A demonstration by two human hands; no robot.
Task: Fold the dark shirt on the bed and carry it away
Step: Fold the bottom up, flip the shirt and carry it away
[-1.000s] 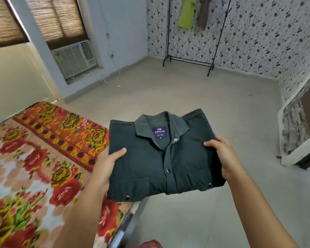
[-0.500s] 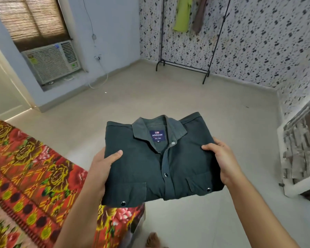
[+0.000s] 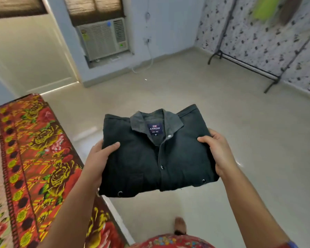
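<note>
The dark green shirt is folded into a neat flat square. It is held up in the air by both hands, over the pale floor and just beside the edge of the bed. It is not touching the bed.

The left hand is clamped on the left side of the shirt. Its thumb is laid on top of the cloth, and its fingers are hidden under it. The right hand is clamped on the right side the same way, with the thumb on top.

The collar is turned away from the person. A blue label with the word ARROW and the letter M can be seen inside the collar. Small round snaps are seen down the front and on the two pockets.

The bed is covered with a red sheet with yellow flowers on it. A bare foot is seen on the floor below the shirt.

Far back, a white air cooler is set in the wall under a window blind. At the right, a black clothes rack is stood by a spotted wall. A bright green cloth is hung on it.
</note>
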